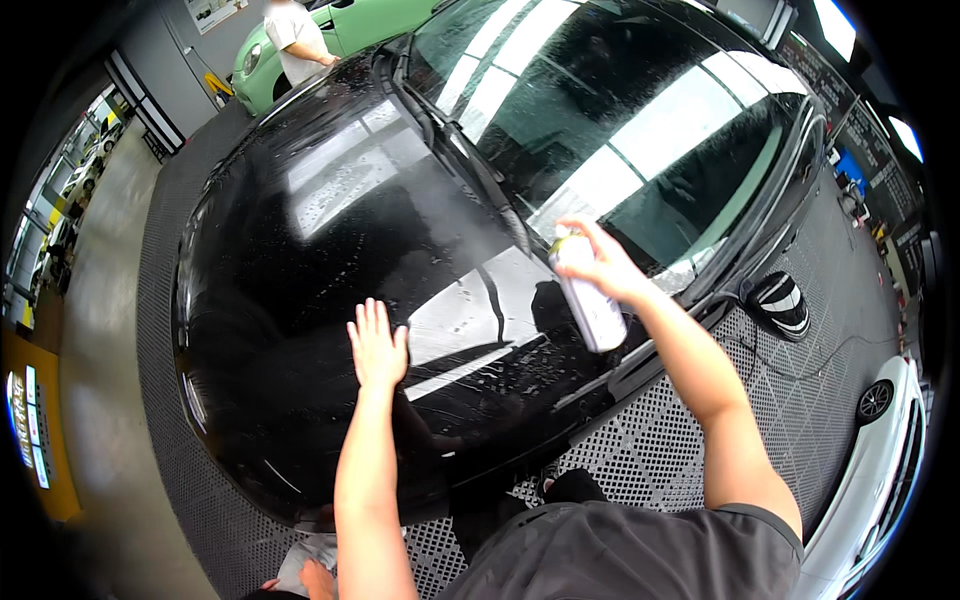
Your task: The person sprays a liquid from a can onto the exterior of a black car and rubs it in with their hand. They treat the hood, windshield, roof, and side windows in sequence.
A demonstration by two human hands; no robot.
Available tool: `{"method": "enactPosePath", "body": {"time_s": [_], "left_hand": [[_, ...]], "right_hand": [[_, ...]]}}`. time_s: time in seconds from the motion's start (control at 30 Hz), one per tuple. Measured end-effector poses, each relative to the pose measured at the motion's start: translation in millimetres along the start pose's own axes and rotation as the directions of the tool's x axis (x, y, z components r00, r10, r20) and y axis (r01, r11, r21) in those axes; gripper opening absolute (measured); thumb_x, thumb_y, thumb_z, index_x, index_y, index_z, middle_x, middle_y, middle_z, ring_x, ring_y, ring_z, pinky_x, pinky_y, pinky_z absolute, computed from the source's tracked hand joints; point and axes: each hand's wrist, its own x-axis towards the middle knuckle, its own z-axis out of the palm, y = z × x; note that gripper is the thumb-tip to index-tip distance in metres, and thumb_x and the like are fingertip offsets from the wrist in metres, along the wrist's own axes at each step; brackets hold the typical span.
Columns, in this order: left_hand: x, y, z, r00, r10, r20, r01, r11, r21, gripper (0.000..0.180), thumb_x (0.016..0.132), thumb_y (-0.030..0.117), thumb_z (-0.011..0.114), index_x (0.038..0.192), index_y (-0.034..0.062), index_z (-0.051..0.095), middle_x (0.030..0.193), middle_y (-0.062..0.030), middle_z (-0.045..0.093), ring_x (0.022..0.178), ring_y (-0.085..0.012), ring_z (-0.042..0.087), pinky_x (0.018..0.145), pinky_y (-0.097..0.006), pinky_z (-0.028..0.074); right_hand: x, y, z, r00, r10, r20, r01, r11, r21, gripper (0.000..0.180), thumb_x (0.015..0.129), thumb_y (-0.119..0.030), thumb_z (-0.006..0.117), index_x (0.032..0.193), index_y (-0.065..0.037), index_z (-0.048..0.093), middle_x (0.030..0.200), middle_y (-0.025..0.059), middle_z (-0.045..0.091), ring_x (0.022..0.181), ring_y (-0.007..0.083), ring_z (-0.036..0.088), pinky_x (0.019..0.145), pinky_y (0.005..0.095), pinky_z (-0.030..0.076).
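A black car fills the view, its wet glossy bonnet (330, 230) in front of me and its windscreen (610, 120) at the upper right. My left hand (377, 345) rests flat on the bonnet with the fingers spread. My right hand (605, 265) grips a silver spray can (588, 295) held above the bonnet's near edge, by the base of the windscreen, with a finger on its top. The wipers (450, 150) lie along the windscreen's lower edge.
The car stands on a grey perforated grate floor (640, 460). Its side mirror (782, 303) sticks out at the right. A white car (880, 450) is at the lower right, a green car (340, 30) behind, with a person in a white shirt (295, 40) beside it.
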Motion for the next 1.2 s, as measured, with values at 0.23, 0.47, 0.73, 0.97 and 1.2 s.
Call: {"method": "enactPosePath", "body": {"time_s": [0.23,0.47,0.73,0.97,1.2], "left_hand": [[26,24,17,0.872,-0.489,-0.010,0.489,0.872,0.004,0.080,0.103,0.053,0.043,0.159,0.0006,0.024,0.168,-0.0157,0.020,0.156,-0.0354,0.013,0.121,-0.063,0.014],[110,181,36,0.975,0.175,-0.140,-0.160,0.981,0.109,0.071,0.099,0.044,0.052,0.149,-0.0058,0.039,0.158,-0.0224,0.036,0.148,-0.0411,0.029,0.117,-0.056,0.027],[-32,409,42,0.923,0.354,-0.149,-0.373,0.920,-0.122,0.075,0.100,0.043,0.050,0.150,-0.0112,0.035,0.158,-0.0298,0.033,0.150,-0.0422,0.028,0.122,-0.055,0.020],[-16,198,-1,0.961,-0.276,-0.018,0.276,0.955,0.107,0.068,0.101,0.043,0.049,0.147,-0.0049,0.041,0.157,-0.0242,0.037,0.145,-0.0398,0.035,0.114,-0.055,0.034],[-68,165,-19,0.873,-0.461,-0.160,0.484,0.861,0.155,0.054,0.095,0.045,0.054,0.116,-0.0050,0.062,0.122,-0.0235,0.059,0.116,-0.0379,0.057,0.089,-0.055,0.049]], "right_hand": [[-162,54,-9,0.998,-0.041,-0.040,0.033,0.979,-0.200,0.074,0.078,-0.027,0.081,0.141,-0.008,0.048,0.126,0.0171,0.062,0.118,0.0321,0.063,0.101,0.0403,0.049],[-321,94,-53,0.960,0.181,-0.212,-0.201,0.977,-0.075,0.077,0.075,-0.025,0.084,0.140,-0.006,0.049,0.125,0.0164,0.062,0.114,0.0316,0.064,0.100,0.0392,0.049],[-370,132,-78,0.854,0.340,-0.394,-0.318,0.940,0.122,0.077,0.076,-0.011,0.082,0.143,-0.007,0.045,0.116,0.0113,0.061,0.104,0.0206,0.060,0.093,0.0346,0.049],[-374,124,-70,0.880,0.280,-0.383,-0.242,0.959,0.146,0.079,0.076,-0.010,0.080,0.145,-0.006,0.043,0.117,0.0120,0.060,0.099,0.0198,0.061,0.089,0.0338,0.051],[-394,129,-75,0.851,0.327,-0.410,-0.280,0.944,0.172,0.077,0.077,-0.011,0.079,0.145,-0.007,0.043,0.110,0.0062,0.056,0.093,0.0147,0.058,0.084,0.0298,0.050]]}}
